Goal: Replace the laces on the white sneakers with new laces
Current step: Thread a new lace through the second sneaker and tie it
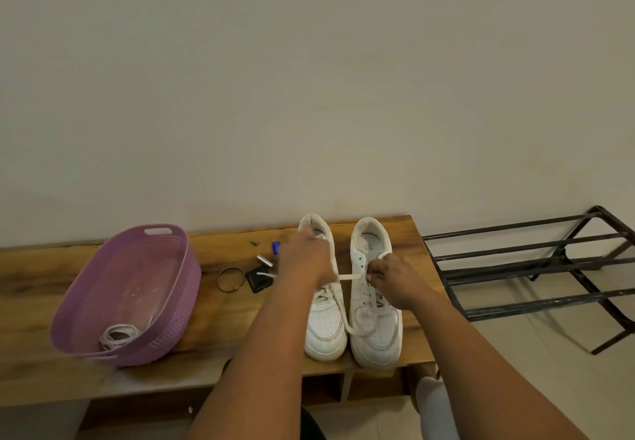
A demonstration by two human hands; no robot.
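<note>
Two white sneakers stand side by side on the wooden bench, toes toward me: the left sneaker [324, 326] and the right sneaker [376, 333]. My left hand [304, 257] hovers over the left sneaker's opening and pinches a white lace [348, 277] that runs taut across to the right sneaker. My right hand [391, 279] grips the right sneaker near its upper eyelets. A loose loop of lace lies over the right sneaker's toe. A coiled white lace [118, 334] lies in the purple basket [171, 302].
The wooden bench [223, 316] carries a bangle [230, 279], a small black object [257, 279], a metal cylinder [265, 261] and a blue item [275, 247]. A black metal rack [536, 267] stands on the floor at the right. A wall is behind.
</note>
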